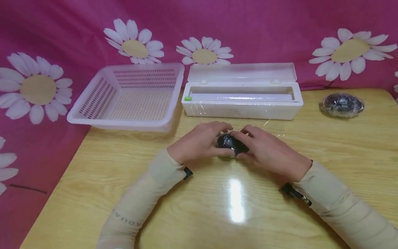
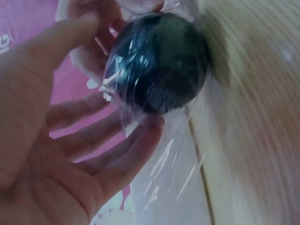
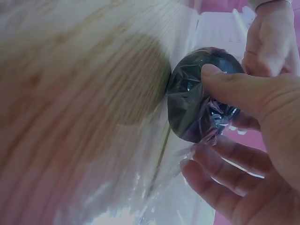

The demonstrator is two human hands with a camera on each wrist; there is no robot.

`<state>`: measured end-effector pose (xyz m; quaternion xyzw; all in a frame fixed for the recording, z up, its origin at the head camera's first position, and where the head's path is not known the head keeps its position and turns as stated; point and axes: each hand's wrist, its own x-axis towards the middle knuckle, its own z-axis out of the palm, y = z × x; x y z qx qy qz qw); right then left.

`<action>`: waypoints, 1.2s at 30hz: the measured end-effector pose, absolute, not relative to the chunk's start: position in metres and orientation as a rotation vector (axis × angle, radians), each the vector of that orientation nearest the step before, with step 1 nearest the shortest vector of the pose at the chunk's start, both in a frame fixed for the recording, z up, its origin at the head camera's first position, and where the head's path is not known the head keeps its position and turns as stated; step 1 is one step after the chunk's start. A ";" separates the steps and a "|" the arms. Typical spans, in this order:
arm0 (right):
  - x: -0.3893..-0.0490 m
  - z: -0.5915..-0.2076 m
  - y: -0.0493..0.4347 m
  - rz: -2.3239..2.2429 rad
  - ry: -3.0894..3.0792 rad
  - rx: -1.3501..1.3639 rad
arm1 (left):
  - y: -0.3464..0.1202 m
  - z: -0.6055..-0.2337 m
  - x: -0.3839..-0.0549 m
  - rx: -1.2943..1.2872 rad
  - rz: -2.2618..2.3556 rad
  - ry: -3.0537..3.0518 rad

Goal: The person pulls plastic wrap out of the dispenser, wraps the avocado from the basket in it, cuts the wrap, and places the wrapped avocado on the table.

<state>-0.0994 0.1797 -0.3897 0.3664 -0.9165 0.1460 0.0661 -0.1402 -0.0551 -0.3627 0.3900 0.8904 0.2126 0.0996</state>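
Observation:
A dark, glossy oval object [image 1: 229, 141], covered in clear cling film, lies on the table between both hands; its exact kind cannot be told. My left hand [image 1: 200, 142] holds its left side, thumb in front and fingers curled behind. My right hand [image 1: 270, 150] grips the other side, and in the right wrist view its thumb presses on the wrapped dark object [image 3: 187, 105]. Loose cling film [image 2: 171, 173] stretches away beneath the fingers in the left wrist view. Behind the hands stands a white cling film dispenser [image 1: 242, 110], lid raised, with a roll [image 1: 242, 97] inside.
A white perforated plastic basket [image 1: 136, 122] stands at the back left. Another dark oval object wrapped in film [image 1: 342, 105] lies at the back right. Behind the wooden table [image 1: 192, 214] hangs a magenta cloth with large daisies [image 1: 258, 27].

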 end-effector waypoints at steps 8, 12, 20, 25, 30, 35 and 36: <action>-0.099 -0.380 0.188 0.581 -2.916 1.075 | -0.050 -0.371 -0.143 1.126 0.667 2.635; -0.099 -0.368 0.203 0.616 -2.986 1.029 | -0.050 -0.370 -0.145 1.083 0.669 2.625; -0.106 -0.361 0.224 0.567 -3.248 0.965 | -0.054 -0.372 -0.149 1.083 0.645 2.662; -0.111 -0.364 0.227 0.517 -3.325 0.930 | -0.055 -0.372 -0.147 1.046 0.624 2.688; -0.112 -0.363 0.232 0.495 -3.327 0.962 | -0.054 -0.372 -0.147 1.050 0.642 2.693; -0.111 -0.360 0.238 0.544 -3.379 0.967 | -0.053 -0.372 -0.147 1.086 0.629 2.706; -0.111 -0.361 0.239 0.551 -3.379 0.976 | -0.053 -0.372 -0.147 1.090 0.620 2.711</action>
